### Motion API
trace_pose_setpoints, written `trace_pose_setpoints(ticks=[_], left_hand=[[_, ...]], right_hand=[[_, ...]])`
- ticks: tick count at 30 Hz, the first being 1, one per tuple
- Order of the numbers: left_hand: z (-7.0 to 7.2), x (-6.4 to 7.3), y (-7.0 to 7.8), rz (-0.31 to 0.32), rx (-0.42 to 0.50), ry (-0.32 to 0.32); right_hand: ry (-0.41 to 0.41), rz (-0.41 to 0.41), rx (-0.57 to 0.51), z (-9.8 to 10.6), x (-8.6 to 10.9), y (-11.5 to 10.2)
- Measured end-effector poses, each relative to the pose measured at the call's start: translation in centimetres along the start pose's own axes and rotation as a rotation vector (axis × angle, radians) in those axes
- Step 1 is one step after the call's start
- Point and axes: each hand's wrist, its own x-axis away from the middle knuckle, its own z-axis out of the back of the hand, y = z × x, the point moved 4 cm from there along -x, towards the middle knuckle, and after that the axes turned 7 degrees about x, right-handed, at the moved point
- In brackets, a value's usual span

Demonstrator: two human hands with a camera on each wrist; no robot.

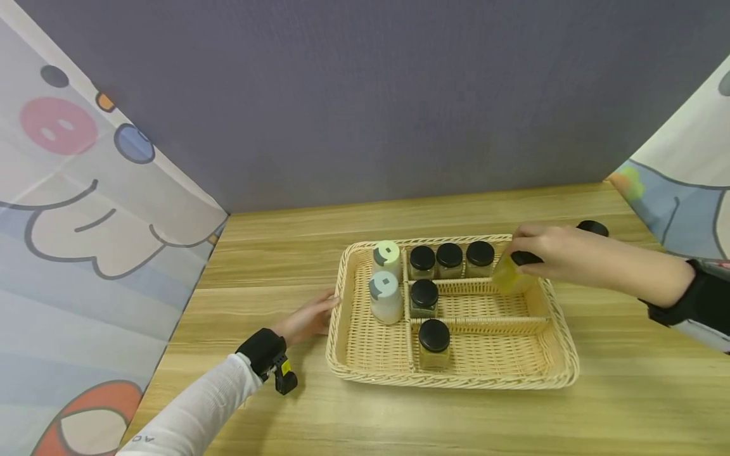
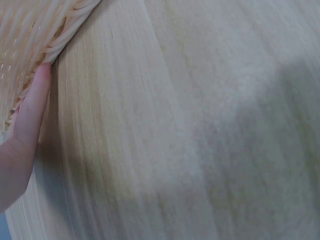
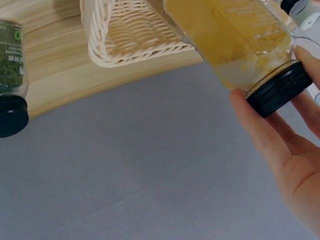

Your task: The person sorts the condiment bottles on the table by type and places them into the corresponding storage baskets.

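My right hand [image 1: 556, 251] pinches a glass spice jar [image 3: 232, 37] near its black lid. Yellow powder fills much of the jar, which is tilted over the back right part of the divided wicker basket [image 1: 373, 379]. The left hand [image 1: 308, 320] rests against the basket's left side, its fingers fairly straight along the woven wall in the left wrist view. Three black-lidded jars [image 1: 449, 256] stand in the back compartment. One more jar [image 1: 424, 297] is in the middle compartment, and another jar [image 1: 435, 342] in the front one.
Two white-topped bottles [image 1: 385, 296] stand in the basket's left compartment. Behind the right hand, a jar of green herbs [image 3: 12, 60] with a black lid is on the wooden table [image 1: 274, 253]. A grey panel [image 1: 365, 114] rises behind, with printed cloth at both sides.
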Motion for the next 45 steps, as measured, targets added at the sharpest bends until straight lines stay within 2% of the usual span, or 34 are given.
trace_pose_setpoints(ticks=[10, 18, 28, 37, 45], left_hand=[[0.0, 0.0, 0.0, -0.003, 0.003, -0.003], [-0.1, -0.1, 0.0, -0.003, 0.005, -0.005], [0.0, -0.1, 0.0, 0.000, 0.013, 0.009], [-0.1, -0.1, 0.0, -0.001, 0.006, 0.006], [0.0, -0.1, -0.1, -0.003, -0.003, -0.002]], right_hand=[[-0.024, -0.022, -0.016, -0.7, 0.2, -1.0], [-0.111, -0.051, -0.007, -1.6, -0.3, -2.0], [-0.036, -0.010, 0.008, -2.3, -0.9, -3.6], [-0.079, -0.055, -0.012, -2.7, -1.5, -4.4], [-0.054, -0.042, -0.030, -3.3, -2.1, -5.0]])
